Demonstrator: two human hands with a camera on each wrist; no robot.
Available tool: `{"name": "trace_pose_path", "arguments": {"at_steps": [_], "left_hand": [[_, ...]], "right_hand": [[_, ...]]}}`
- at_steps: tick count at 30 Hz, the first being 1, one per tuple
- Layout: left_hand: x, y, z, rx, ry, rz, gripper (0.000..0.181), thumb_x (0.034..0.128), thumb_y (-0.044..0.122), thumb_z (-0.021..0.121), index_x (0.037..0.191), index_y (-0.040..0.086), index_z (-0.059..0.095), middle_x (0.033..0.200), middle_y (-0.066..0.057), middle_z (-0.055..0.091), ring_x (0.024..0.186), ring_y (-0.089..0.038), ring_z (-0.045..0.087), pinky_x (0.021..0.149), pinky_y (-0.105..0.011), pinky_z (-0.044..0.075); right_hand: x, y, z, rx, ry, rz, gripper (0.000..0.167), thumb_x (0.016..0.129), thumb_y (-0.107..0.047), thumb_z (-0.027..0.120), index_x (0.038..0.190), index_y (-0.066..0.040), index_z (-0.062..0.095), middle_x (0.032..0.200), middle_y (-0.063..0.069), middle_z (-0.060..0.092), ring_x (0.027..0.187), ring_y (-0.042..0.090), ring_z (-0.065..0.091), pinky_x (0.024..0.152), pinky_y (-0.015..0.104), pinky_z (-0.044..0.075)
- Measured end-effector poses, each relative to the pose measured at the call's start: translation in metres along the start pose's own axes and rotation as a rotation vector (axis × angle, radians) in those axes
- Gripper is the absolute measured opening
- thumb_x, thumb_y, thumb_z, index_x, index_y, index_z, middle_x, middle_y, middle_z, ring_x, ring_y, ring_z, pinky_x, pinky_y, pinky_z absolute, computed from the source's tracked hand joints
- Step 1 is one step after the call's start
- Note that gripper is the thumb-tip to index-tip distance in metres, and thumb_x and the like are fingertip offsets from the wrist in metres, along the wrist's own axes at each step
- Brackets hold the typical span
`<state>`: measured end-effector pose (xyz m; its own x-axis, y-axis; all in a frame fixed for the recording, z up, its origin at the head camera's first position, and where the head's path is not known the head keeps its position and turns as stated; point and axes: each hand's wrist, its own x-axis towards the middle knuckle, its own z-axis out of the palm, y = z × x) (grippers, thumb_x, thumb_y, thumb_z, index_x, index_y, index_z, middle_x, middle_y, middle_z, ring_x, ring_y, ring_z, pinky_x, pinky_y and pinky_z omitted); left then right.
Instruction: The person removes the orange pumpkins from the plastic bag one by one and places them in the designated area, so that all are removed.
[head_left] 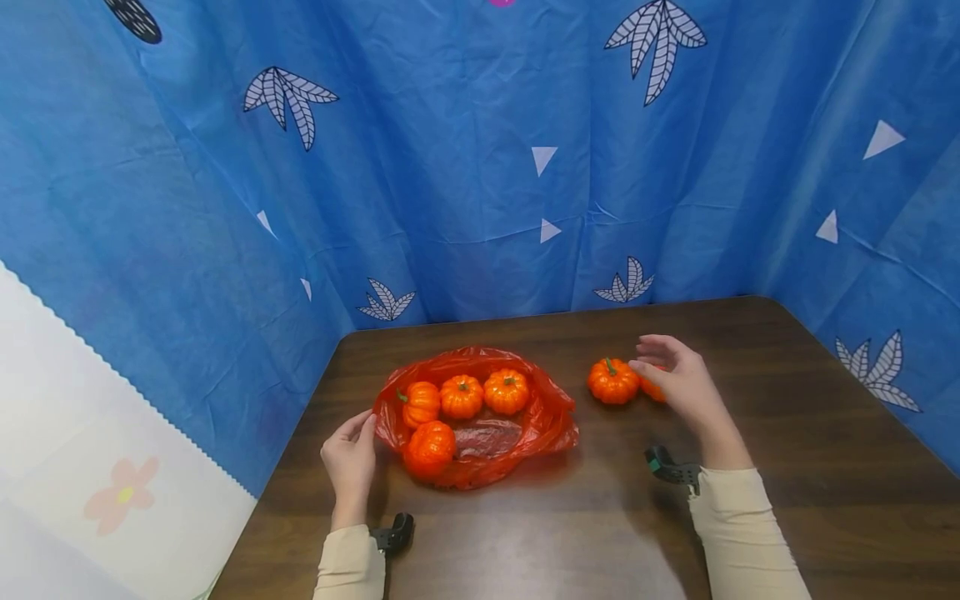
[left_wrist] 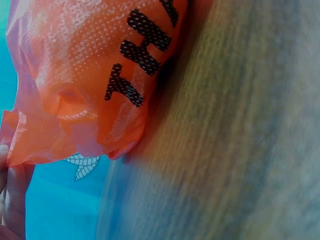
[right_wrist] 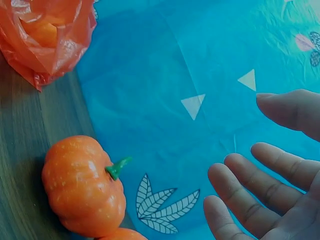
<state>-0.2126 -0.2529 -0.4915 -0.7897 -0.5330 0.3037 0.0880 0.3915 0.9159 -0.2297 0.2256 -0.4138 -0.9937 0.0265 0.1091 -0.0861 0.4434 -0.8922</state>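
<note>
A red plastic bag [head_left: 487, 442] lies on the table with its mouth spread wide. Several small orange pumpkins [head_left: 461, 397] sit inside it. My left hand [head_left: 351, 454] pinches the bag's left rim between thumb and fingers; black letters show on the bag's side [left_wrist: 142, 45] in the left wrist view. To the right of the bag, a pumpkin with a green stem [head_left: 612, 382] stands on the table. Another pumpkin [head_left: 654, 385] touches it, partly hidden behind my right hand [head_left: 686, 387]. That hand hovers over them, fingers apart and loosely bent, holding nothing.
The brown wooden table [head_left: 570, 525] has its back edge against a blue curtain [head_left: 480, 167] with leaf and triangle prints. A white cloth with a flower [head_left: 123, 496] hangs at the left. Black wrist cameras [head_left: 671, 468] sit on both forearms.
</note>
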Motion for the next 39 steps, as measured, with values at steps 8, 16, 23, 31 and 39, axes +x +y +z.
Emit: {"name": "trace_pose_path", "arguments": {"at_steps": [8,16,23,31,39], "left_hand": [[0.001,0.000,0.001,0.012,0.002,-0.001,0.027,0.0946,0.028,0.070,0.108,0.005,0.077,0.109,-0.017,0.076,0.099,-0.032,0.073,0.071,-0.005,0.052],[0.000,-0.001,0.002,0.000,-0.005,-0.014,0.028,0.0945,0.027,0.070,0.109,0.004,0.077,0.109,-0.018,0.076,0.099,-0.033,0.073,0.071,-0.005,0.052],[-0.001,-0.002,0.002,0.005,-0.008,-0.032,0.027,0.0946,0.028,0.070,0.109,0.006,0.077,0.109,-0.016,0.076,0.100,-0.032,0.073,0.072,-0.007,0.053],[-0.001,-0.003,0.002,0.012,-0.002,0.001,0.026,0.0945,0.026,0.071,0.107,0.004,0.077,0.107,-0.017,0.076,0.096,-0.028,0.074,0.069,-0.004,0.052],[0.001,-0.001,0.001,0.011,0.008,0.011,0.022,0.0934,0.021,0.072,0.105,0.003,0.077,0.105,-0.017,0.076,0.087,-0.011,0.073,0.069,-0.005,0.052]], "right_hand": [[0.004,-0.003,0.003,0.000,-0.001,-0.001,0.065,0.096,-0.042,0.064,0.146,-0.006,0.045,0.145,0.024,0.052,0.131,0.043,0.050,0.108,0.058,0.045],[0.003,-0.007,0.009,0.007,-0.033,0.003,0.057,0.098,-0.033,0.064,0.145,-0.005,0.046,0.143,0.023,0.054,0.130,0.042,0.052,0.106,0.057,0.048],[0.003,-0.007,0.018,-0.006,-0.058,-0.012,0.053,0.098,-0.028,0.065,0.143,-0.005,0.048,0.142,0.023,0.054,0.128,0.041,0.053,0.104,0.057,0.049],[0.001,-0.010,0.027,-0.013,-0.082,-0.033,0.052,0.097,-0.025,0.065,0.142,-0.006,0.049,0.142,0.022,0.055,0.127,0.042,0.054,0.102,0.056,0.052],[0.001,-0.016,0.044,-0.034,-0.115,-0.043,0.052,0.095,-0.027,0.068,0.141,-0.009,0.051,0.142,0.018,0.056,0.125,0.039,0.058,0.096,0.050,0.057]]}}
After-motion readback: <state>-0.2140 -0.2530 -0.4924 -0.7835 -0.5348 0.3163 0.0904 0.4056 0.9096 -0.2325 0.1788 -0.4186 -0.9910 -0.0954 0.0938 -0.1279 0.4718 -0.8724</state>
